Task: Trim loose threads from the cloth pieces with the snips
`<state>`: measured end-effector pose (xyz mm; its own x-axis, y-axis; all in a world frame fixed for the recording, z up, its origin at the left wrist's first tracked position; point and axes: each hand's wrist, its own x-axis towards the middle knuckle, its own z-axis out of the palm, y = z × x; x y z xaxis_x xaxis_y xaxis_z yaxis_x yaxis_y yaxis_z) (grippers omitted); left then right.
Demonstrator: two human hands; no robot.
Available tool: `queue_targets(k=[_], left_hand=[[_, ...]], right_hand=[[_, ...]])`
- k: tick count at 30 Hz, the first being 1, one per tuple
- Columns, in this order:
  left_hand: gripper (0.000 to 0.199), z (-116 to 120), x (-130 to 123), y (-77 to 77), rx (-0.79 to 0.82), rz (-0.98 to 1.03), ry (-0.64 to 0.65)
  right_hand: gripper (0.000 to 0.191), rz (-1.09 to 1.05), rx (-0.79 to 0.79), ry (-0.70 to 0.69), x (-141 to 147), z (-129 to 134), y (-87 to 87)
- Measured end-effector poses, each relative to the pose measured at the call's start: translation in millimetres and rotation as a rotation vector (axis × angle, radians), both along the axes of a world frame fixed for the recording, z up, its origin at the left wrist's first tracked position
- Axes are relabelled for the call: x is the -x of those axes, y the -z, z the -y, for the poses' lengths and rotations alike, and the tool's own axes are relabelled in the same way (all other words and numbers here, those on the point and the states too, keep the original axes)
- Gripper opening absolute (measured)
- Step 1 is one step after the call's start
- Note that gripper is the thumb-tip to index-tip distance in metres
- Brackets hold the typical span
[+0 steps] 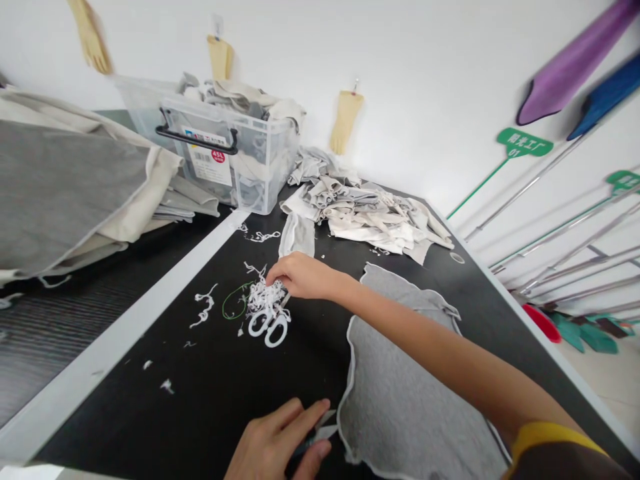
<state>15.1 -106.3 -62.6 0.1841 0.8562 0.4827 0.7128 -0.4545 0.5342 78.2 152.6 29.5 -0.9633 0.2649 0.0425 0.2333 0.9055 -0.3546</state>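
My right hand [301,275] reaches across to a tangled heap of white thread scraps [264,295], its fingers closed together on the heap's upper edge. Scissors [275,330] with white handles lie partly under these scraps. At the bottom, my left hand [285,440] is closed around small thread snips [325,427], dark at the grip and with two light blades showing between fingers and thumb. The blades point at the edge of a grey cloth [400,373] with a pale border, which lies flat beneath my right forearm.
Crumpled grey and white cloths [370,213] are piled at the back. A clear plastic bin [270,167] full of cloth stands back left, beside a stack of folded grey cloth [70,193]. Loose threads [204,307] and a green thread loop [235,301] lie on the black table [200,413].
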Motion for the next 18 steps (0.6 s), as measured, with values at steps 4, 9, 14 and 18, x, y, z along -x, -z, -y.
queue_targets(k=[4,9,14,18], left_hand=[[0.035,-1.9,-0.2,-3.5,0.045,0.015,0.066],[0.036,0.9,-2.5,-13.3,0.073,0.008,0.013],[0.037,6.3,-0.4,-10.0,0.218,0.064,0.028],[0.037,3.5,-0.5,-0.4,0.175,0.151,0.067]], right_hand=[[0.019,0.036,-0.093,0.062,-5.4,2.6,-7.7],[0.022,0.013,-0.181,0.151,-32.1,14.8,-25.2],[0.022,-0.153,-0.129,0.306,-117.7,62.2,-63.4],[0.017,-0.293,-0.054,0.704,-221.6,133.3,-88.0]])
